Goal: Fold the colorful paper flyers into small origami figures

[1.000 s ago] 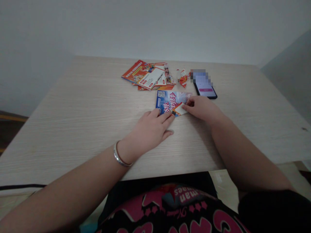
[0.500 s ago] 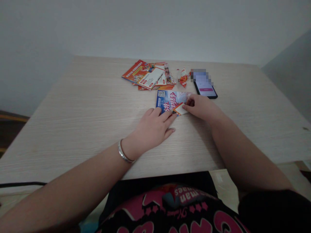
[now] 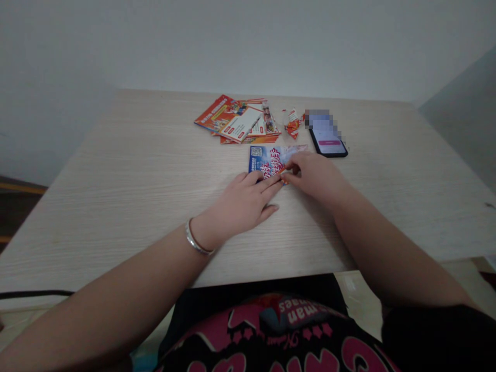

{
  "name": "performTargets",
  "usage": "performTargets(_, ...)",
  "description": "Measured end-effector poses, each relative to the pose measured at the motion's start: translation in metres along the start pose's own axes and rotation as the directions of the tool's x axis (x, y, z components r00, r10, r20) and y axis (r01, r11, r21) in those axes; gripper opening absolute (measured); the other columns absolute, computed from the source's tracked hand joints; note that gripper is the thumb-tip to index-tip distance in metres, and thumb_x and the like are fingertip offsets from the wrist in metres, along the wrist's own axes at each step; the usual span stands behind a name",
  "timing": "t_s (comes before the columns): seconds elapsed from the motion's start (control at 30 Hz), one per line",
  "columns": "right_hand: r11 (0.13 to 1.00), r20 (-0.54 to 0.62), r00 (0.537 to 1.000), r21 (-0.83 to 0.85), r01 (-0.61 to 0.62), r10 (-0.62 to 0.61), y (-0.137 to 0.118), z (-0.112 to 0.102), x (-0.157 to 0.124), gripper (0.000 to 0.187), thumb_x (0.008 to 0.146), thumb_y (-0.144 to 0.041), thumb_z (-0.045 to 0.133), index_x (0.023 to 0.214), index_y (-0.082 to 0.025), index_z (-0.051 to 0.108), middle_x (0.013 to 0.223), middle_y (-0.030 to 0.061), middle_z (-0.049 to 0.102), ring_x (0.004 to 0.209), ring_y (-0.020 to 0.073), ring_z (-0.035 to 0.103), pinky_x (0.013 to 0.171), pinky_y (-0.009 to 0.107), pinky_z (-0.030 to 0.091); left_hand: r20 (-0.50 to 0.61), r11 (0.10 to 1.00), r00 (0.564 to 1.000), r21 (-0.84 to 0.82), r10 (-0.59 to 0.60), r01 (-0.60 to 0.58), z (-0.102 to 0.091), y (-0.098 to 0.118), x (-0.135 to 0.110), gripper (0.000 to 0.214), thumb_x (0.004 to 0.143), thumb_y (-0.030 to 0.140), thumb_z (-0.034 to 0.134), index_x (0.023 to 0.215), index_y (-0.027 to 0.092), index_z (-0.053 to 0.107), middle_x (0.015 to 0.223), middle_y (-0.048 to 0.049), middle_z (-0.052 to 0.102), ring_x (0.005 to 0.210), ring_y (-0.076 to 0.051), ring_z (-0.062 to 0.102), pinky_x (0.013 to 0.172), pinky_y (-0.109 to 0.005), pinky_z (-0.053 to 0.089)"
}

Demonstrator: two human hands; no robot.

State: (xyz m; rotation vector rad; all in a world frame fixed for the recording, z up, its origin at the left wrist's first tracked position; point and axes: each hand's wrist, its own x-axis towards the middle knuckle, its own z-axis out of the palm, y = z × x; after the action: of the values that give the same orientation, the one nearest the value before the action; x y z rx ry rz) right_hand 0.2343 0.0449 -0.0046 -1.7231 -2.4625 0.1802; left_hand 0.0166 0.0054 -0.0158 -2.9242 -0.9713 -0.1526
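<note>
A blue printed leaflet (image 3: 261, 161) with a QR code and large pink-and-white lettering lies on the table in front of me. My left hand (image 3: 243, 201) rests palm down with its fingers stretched over the leaflet's lower edge. From the other side, my right hand (image 3: 315, 174) pinches the leaflet's lower right corner, which is turned over so that a little of its orange back shows. The fingertips of both hands nearly meet there. Much of the folded part is hidden behind my right fingers.
Several orange-and-white leaflets (image 3: 232, 124) lie fanned in a pile beyond the blue one. To their right are a crumpled red-and-white wrapper (image 3: 293, 125) and a phone (image 3: 329, 147) with its screen lit. Behind the pale wooden table (image 3: 135, 155) rises a wall (image 3: 248, 46).
My right hand has moved a little left, towards my left fingertips, with the leaflet's corner. Less of the white folded flap shows. My left hand has stayed nearly in place.
</note>
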Motion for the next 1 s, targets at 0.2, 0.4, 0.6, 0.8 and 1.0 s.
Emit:
performTargets(0.2, 0.991, 0.063, 0.997, 0.126, -0.04, 0.032, 0.006, 0.004, 0.005, 0.028, 0.084, -0.04, 0.072, 0.101, -0.02, 0.068, 0.087, 0.0037, 0.071, 0.071, 0.0178, 0.058, 0.063, 0.032, 0.038, 0.001, 1.0, 1.0, -0.03, 0.006, -0.006, 0.002, -0.004, 0.0, 0.052, 0.106, 0.044, 0.046, 0.151, 0.02, 0.052, 0.152, -0.0077, 0.057, 0.124, -0.033, 0.052, 0.099, -0.046, 0.044)
performTargets(0.4, 0.992, 0.121, 0.99, 0.098, -0.081, 0.069, 0.006, 0.001, 0.01, 0.035, 0.079, -0.044, 0.077, 0.101, -0.02, 0.068, 0.087, 0.0039, 0.071, 0.07, 0.0176, 0.058, 0.06, 0.031, 0.036, 0.11, 0.997, 0.994, -0.069, -0.025, 0.033, -0.009, -0.007, -0.001, 0.05, 0.106, 0.043, 0.047, 0.151, 0.022, 0.053, 0.154, -0.0047, 0.056, 0.129, -0.032, 0.052, 0.101, -0.045, 0.043)
performTargets(0.6, 0.99, 0.117, 0.99, 0.106, -0.096, 0.083, 0.006, 0.001, 0.011, 0.036, 0.077, -0.045, 0.08, 0.101, -0.021, 0.069, 0.086, 0.0033, 0.07, 0.069, 0.0175, 0.057, 0.06, 0.031, 0.035, 0.174, 0.994, 0.981, -0.044, -0.091, 0.1, -0.025, -0.009, -0.009, 0.043, 0.107, 0.042, 0.042, 0.139, 0.024, 0.065, 0.146, -0.001, 0.063, 0.126, -0.031, 0.057, 0.097, -0.045, 0.043)
performTargets(0.8, 0.985, 0.137, 0.985, 0.123, -0.125, 0.108, 0.006, 0.001, 0.011, 0.037, 0.076, -0.045, 0.081, 0.101, -0.021, 0.069, 0.087, 0.0028, 0.07, 0.07, 0.0169, 0.056, 0.059, 0.031, 0.034, 0.218, 0.985, 0.961, 0.035, -0.173, 0.17, -0.041, -0.005, -0.016, 0.035, 0.105, 0.039, 0.047, 0.121, 0.026, 0.075, 0.136, -0.0031, 0.071, 0.115, -0.031, 0.065, 0.089, -0.046, 0.042)
performTargets(1.0, 0.981, 0.132, 0.986, 0.151, -0.124, 0.104, 0.006, 0.0, 0.009, 0.035, 0.076, -0.044, 0.08, 0.1, -0.022, 0.068, 0.086, 0.0018, 0.069, 0.07, 0.0166, 0.056, 0.058, 0.032, 0.034, 0.264, 0.977, 0.941, 0.083, -0.212, 0.197, -0.051, -0.007, -0.022, 0.033, 0.103, 0.035, 0.049, 0.103, 0.024, 0.08, 0.119, -0.0049, 0.077, 0.112, -0.032, 0.067, 0.093, -0.048, 0.044)
